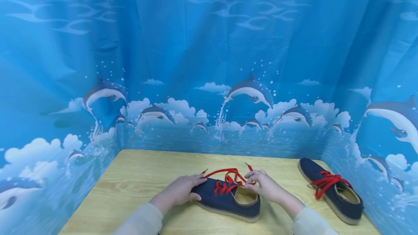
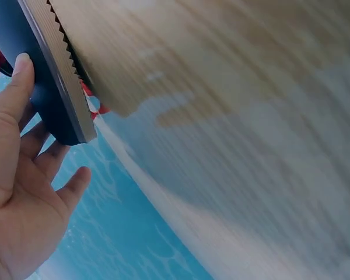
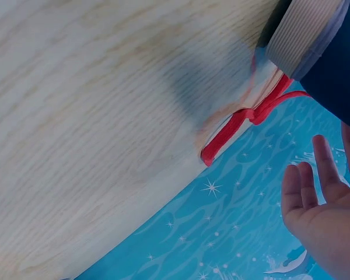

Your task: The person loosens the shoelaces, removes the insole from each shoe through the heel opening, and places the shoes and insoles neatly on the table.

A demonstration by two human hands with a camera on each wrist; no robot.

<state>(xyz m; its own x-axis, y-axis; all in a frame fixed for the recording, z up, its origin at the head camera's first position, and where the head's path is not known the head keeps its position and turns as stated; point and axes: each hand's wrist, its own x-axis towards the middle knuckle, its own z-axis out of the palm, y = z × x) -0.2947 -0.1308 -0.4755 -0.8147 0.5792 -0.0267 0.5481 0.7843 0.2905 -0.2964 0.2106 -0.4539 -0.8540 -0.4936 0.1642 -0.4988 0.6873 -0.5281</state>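
Observation:
A navy canvas shoe with red laces and a tan sole stands on the table, toe to the left. My left hand grips its toe, thumb on the near side and fingers over the far side; the left wrist view shows the thumb pressed on the dark upper. At the shoe's opening, my right hand pinches the red shoelace, one tip standing up beyond the fingers. The rest of the lace loops loosely over the far side. In the right wrist view, the other fingers are spread, and the pinch is out of frame.
A second navy shoe, its red lace tied in a bow, stands at the right edge of the wooden table. A blue curtain printed with dolphins hangs behind the table and along both sides.

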